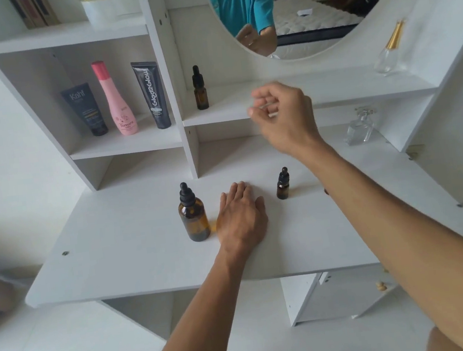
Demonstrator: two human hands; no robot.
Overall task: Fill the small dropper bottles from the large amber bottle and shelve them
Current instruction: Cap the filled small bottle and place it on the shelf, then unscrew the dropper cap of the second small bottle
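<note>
Left hand (241,217) flat on desk (118,260) beside large amber bottle (193,212) — likely bracing; right hand (281,114) loosely curled, empty, near shelved dropper bottle (200,89).

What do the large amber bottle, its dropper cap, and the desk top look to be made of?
Large amber bottle: likely glass, glossy and see-through brown. Dropper cap: matte black, probably a rubber bulb on a plastic collar. Desk top: white laminated board, smooth with a soft sheen; a screw head shows.
</note>
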